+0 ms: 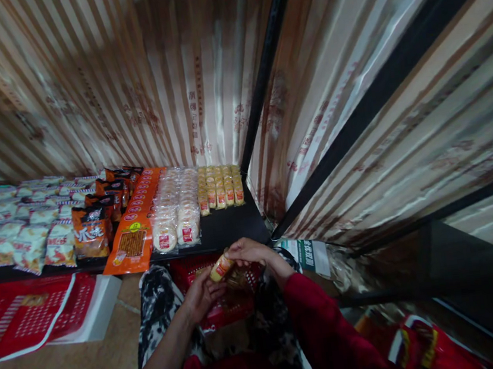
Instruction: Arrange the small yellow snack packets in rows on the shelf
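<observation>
A small yellow wrapped snack (221, 268) with a red and white label is held between both hands, above a red basket (220, 317) between the knees. My left hand (204, 291) grips its lower left end, palm partly turned up. From the right, my right hand (246, 251) pinches its upper end. Similar yellow snacks (220, 186) stand in rows at the right end of the black shelf (229, 229). Beside them lie rows of round white packaged cakes (173, 208).
Further left on the shelf are a flat orange pack (132, 234), orange bags (91, 230) and white snack bags (32, 247). A red basket (24, 313) sits at lower left. Black frame bars (267, 62) cross the pleated curtain. Red packages (423, 345) lie at lower right.
</observation>
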A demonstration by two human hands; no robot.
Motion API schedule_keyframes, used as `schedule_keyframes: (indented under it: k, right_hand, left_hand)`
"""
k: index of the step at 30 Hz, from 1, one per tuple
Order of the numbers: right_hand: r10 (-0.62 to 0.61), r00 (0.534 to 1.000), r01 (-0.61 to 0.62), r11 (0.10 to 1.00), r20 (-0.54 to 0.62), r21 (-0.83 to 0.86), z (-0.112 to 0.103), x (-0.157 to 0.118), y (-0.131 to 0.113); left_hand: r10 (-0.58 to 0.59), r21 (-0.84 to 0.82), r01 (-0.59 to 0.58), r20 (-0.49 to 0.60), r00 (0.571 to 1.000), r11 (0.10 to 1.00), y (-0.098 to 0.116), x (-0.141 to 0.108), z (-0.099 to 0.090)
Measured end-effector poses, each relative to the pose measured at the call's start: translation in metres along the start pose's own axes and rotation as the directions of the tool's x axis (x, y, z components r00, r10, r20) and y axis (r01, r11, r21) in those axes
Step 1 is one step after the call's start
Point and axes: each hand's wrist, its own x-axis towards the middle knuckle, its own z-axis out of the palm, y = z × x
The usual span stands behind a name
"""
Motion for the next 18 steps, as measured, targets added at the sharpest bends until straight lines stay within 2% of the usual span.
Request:
schedule_keyframes:
  k: [7,13,18]
  right_hand:
    - [-0.038,0.996,0.025,0.987,-0.084,-0.16,-0.005,0.009,-0.014]
    - [-0.035,0.987,0.0,0.975,-0.156,-0.221,-0.007,0.018,-0.022]
    - [-0.062,0.973,0.01,0.973,-0.223,-0.228,-0.01,0.02,-0.031]
  left_hand:
    - [0.145,0.149,-0.144,0.005,0.989,0.978,-0.001,0.005,0.003]
    - [0.265,0.183,-0.274,0.073,0.962,0.944,0.0,0.014,0.01]
    - [0.343,0.255,-0.337,0.021,0.939,0.906,0.006,0.019,0.017]
